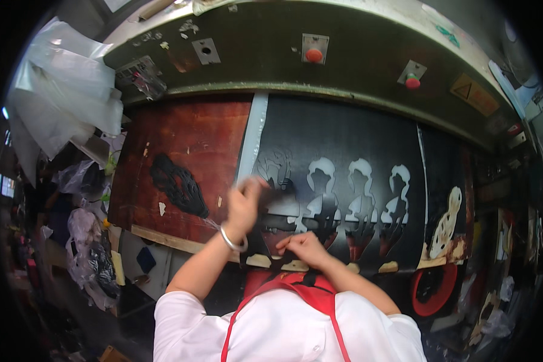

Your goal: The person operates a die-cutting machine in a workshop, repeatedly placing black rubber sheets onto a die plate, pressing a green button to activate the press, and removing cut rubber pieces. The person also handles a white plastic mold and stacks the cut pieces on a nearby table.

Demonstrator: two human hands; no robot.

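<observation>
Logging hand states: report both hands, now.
Left hand: motion-blurred; open or closed cannot be told.
Right hand: partly curled; whether it holds anything cannot be told.

The light is moderate and uneven: the worktop [208,130] is clear enough to read, while the surroundings fall into deep gloom, darkest below its front edge. The white shirt [283,329] is the brightest broad area, its folds faintly washed out. Clear plastic sheets [66,90] at the upper left catch milky glare, and a small bluish-white bright spot sits at the far left rim. The black sheet [344,127] carries a soft, dull sheen. Motion blur smears the left grip [244,205] and the dark patch beside it; the right grip [304,246] is sharper. Fisheye distortion bows the green machine beam [253,54] into an arc, with softened detail toward black corners.
</observation>
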